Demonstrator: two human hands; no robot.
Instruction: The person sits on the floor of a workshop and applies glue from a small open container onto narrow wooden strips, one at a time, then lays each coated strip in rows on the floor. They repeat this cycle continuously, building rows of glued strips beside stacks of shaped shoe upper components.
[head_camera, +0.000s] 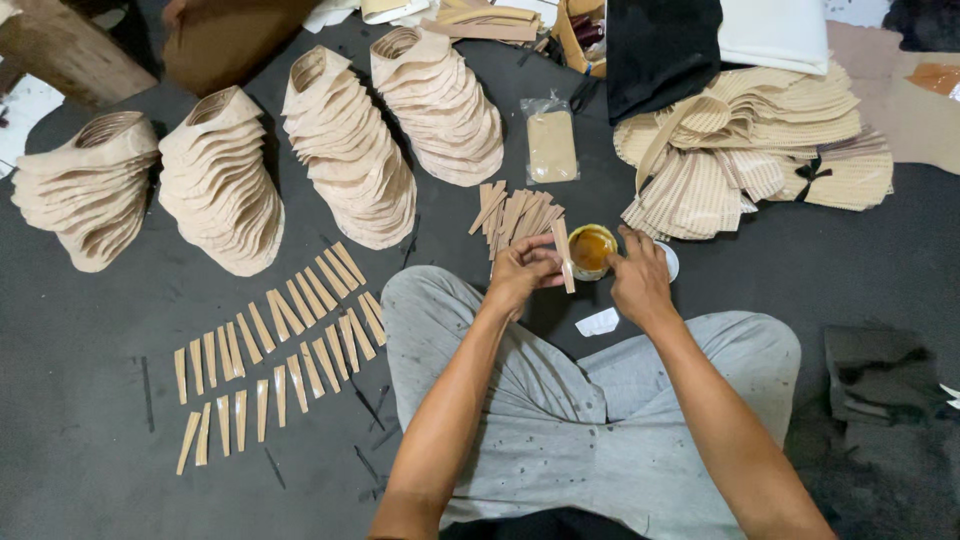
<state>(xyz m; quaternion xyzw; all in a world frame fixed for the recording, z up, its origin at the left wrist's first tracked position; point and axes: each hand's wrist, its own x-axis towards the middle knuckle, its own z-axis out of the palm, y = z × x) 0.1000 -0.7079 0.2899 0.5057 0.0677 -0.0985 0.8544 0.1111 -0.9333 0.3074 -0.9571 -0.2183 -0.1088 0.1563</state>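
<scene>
Dark floor (90, 440) carries everything. Left hand (520, 272) pinches one tan strip (566, 258), its fingers closed on it; right hand (640, 282) has fingers bunched beside the glue pot (591, 249). Two rows of finished-looking strips (275, 350) lie left; a small pile (515, 213) waits.

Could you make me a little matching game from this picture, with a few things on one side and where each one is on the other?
Things:
1. Glue pot
2. Single tan strip
3. Rows of tan strips
4. Clear bag

Places:
A. Spread out on the dark floor, left of the person's knee
B. Lying between the stacks of curved tan pieces and the pile of ribbed pieces
C. Between the left hand and the right hand
D. Pinched in the left hand's fingers

Pairs: 1-C, 2-D, 3-A, 4-B
</scene>
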